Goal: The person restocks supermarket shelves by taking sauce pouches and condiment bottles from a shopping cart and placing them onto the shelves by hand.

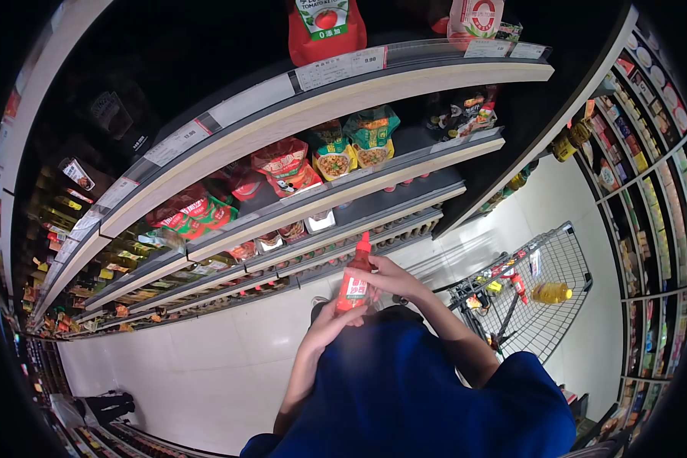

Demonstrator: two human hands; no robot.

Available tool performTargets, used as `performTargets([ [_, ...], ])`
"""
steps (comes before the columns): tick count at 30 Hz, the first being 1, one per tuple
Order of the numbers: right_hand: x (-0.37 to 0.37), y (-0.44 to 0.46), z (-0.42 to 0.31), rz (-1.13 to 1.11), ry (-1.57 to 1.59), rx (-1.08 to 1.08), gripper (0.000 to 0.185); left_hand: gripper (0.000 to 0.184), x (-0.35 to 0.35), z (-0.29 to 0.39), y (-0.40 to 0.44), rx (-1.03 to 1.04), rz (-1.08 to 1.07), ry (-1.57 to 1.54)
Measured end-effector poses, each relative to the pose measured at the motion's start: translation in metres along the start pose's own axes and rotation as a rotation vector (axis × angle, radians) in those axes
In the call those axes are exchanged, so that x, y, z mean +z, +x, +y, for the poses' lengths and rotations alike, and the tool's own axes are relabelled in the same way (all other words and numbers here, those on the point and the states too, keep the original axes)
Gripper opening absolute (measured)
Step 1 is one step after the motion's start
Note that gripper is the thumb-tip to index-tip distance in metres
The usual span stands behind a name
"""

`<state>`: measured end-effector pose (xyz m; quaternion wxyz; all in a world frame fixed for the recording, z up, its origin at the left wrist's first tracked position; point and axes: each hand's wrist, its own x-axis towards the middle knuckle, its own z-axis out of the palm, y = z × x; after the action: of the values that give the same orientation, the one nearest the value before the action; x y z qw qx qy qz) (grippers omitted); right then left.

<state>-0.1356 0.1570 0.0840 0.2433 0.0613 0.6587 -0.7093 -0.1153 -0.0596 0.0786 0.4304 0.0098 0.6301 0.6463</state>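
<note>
Holding a red tomato-sauce squeeze bottle (353,290) between both hands, close in front of the blue shirt (427,389) and apart from the shelf unit (324,98) ahead. Clamped low on its near left side by the left hand (328,324), and higher up from the right by the right hand (387,276). Hands close together around the bottle; cannot tell whether touching each other. Tilted, with the red nozzle (364,243) toward the shelves and the label turned up into view.

Judging by this, picked up already and under inspection, but not released or set down anywhere. Outside the shopping cart (587,282), well to the right. Lying in that cart already: a bottle of yellow oil (552,292), a smaller red bottle (518,288) just left of it, and a few small packs too unclear to name. Facing the shelves, with red pouches (286,168) to the left and green-and-yellow pouches (373,139) straight ahead.
</note>
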Motion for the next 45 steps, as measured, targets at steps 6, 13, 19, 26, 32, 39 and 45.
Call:
performTargets([
  [6,0.010,0.002,-0.003,-0.009,0.023,-0.054,0.052,0.038,-0.006,-0.001,-0.007,0.004,0.011,-0.018],
  [13,0.020,-0.006,-0.007,0.043,0.072,-0.107,0.048,0.038,-0.009,-0.002,-0.007,-0.011,-0.004,-0.054],
  [19,0.024,-0.007,-0.010,0.070,0.066,-0.119,0.045,0.038,-0.008,-0.006,-0.008,-0.007,-0.009,-0.079],
  [26,0.015,-0.010,-0.008,0.126,0.031,-0.124,0.045,0.045,-0.004,-0.017,-0.001,0.048,0.031,-0.072],
  [32,-0.020,-0.013,0.001,0.326,0.047,-0.099,0.045,0.045,-0.007,-0.024,0.004,0.065,0.035,-0.047],
  [39,-0.130,0.022,0.052,0.831,-0.236,-0.373,0.045,0.038,-0.025,-0.051,-0.006,-0.024,0.096,-0.049],
  [45,-0.214,0.062,0.077,1.114,-0.174,-0.260,0.035,0.034,-0.030,-0.059,-0.023,-0.084,0.171,-0.041],
])
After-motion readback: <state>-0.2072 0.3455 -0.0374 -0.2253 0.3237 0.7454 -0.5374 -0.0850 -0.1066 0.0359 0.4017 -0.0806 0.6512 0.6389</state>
